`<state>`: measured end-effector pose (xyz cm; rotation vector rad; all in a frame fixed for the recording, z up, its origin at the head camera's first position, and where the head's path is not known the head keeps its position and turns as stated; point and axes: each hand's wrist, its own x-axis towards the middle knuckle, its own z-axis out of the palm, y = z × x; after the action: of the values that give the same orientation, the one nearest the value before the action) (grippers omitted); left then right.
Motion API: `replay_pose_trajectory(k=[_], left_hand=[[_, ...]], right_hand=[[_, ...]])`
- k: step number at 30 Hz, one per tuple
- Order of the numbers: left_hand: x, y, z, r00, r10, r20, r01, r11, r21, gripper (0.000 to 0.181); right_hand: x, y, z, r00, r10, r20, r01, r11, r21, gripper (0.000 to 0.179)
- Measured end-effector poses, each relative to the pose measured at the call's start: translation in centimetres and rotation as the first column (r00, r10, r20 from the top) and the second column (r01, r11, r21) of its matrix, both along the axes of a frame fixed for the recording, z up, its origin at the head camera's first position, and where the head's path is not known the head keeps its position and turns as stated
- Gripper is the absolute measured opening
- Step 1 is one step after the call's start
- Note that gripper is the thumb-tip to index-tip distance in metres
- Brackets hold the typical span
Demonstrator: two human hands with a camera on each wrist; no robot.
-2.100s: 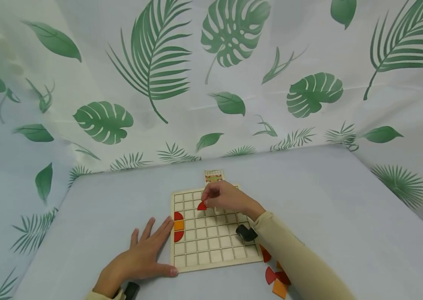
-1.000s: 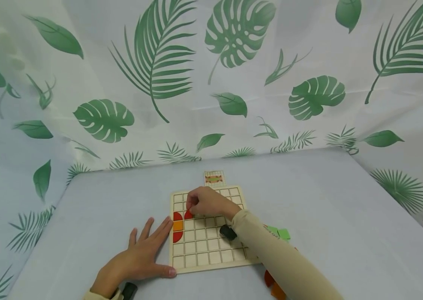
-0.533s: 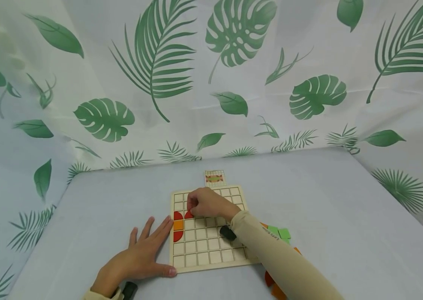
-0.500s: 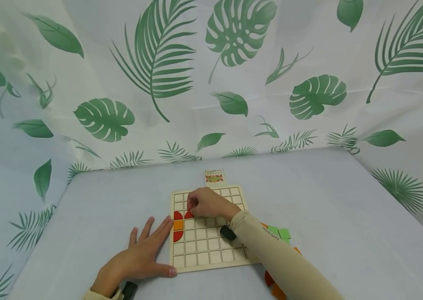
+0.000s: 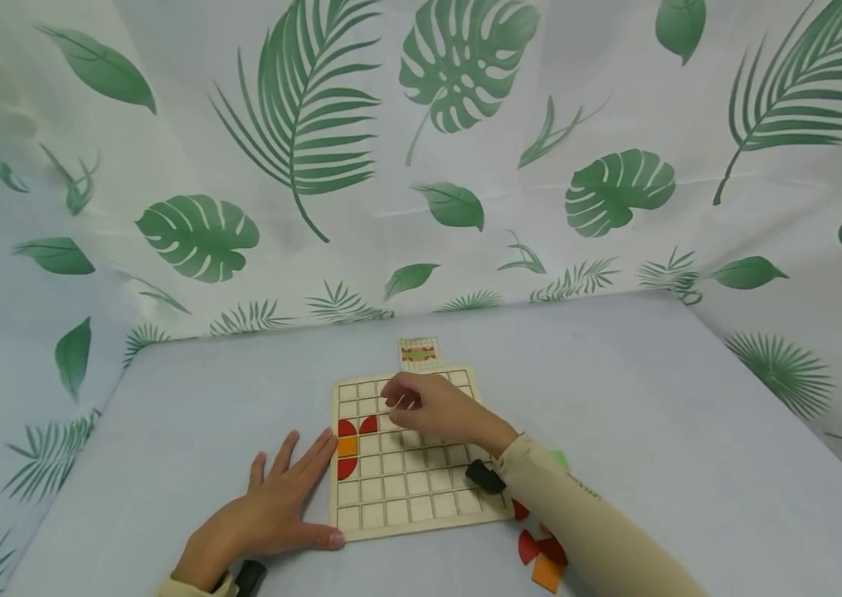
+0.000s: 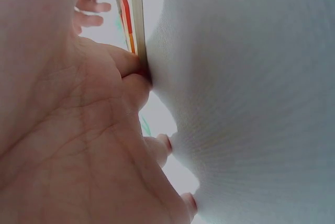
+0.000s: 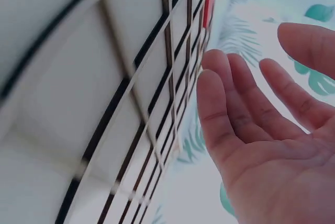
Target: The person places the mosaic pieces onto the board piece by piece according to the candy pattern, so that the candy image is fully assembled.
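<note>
A wooden grid board (image 5: pixel 406 531) lies on the table. In its left column sit a red quarter-circle piece (image 5: pixel 347 428), an orange square piece (image 5: pixel 347 447) and a lower red quarter-circle piece (image 5: pixel 347 469). One column to the right is another red quarter-circle piece (image 5: pixel 368 424). My right hand (image 5: pixel 439 412) hovers just right of that piece, over the grid; the right wrist view shows relaxed fingers (image 7: pixel 212 103) holding nothing. My left hand (image 5: pixel 271 506) lies with fingers spread, fingertips and thumb at the board's left edge and near corner.
A small pattern card (image 5: pixel 419 354) lies behind the board. Loose pieces lie to the board's right, partly under my right sleeve: an orange square (image 5: pixel 547 573), a red piece (image 5: pixel 528 547), a dark red piece (image 5: pixel 552 550) and a green piece (image 5: pixel 559 458). Leaf-print fabric surrounds the table.
My right hand carried the red quarter-circle leftward to the second column, set it in a cell, then let go and drew back to the right. My left hand stays at the board's edge.
</note>
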<state>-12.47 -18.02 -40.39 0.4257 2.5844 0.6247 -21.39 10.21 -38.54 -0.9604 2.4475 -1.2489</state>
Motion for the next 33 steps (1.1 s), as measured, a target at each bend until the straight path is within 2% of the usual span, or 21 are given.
replay_pose_trajectory(k=[8,18,25,33], left_hand=[[0.1,-0.3,0.0,1.000,-0.014,-0.001,0.014,1.000,0.022,0.131],[0.1,-0.4,-0.3,1.000,-0.022,-0.012,0.022,0.999,0.043,0.132],[-0.1,-0.4,-0.2,1.000,-0.026,-0.002,0.026,0.999,0.028,0.132],[0.1,-0.3,-0.2,1.000,-0.026,-0.006,0.026,0.999,0.048,0.132]], right_hand=[[1.7,3.3,0.7,0.997,-0.070,0.032,0.071,0.997,-0.031,0.029],[3.0,7.8,1.3,0.988,-0.153,-0.023,0.152,0.988,-0.018,0.028],[3.6,11.2,1.6,0.976,-0.212,-0.048,0.215,0.975,0.054,0.024],[3.2,14.9,1.6,0.985,-0.174,0.000,0.172,0.971,0.166,0.025]])
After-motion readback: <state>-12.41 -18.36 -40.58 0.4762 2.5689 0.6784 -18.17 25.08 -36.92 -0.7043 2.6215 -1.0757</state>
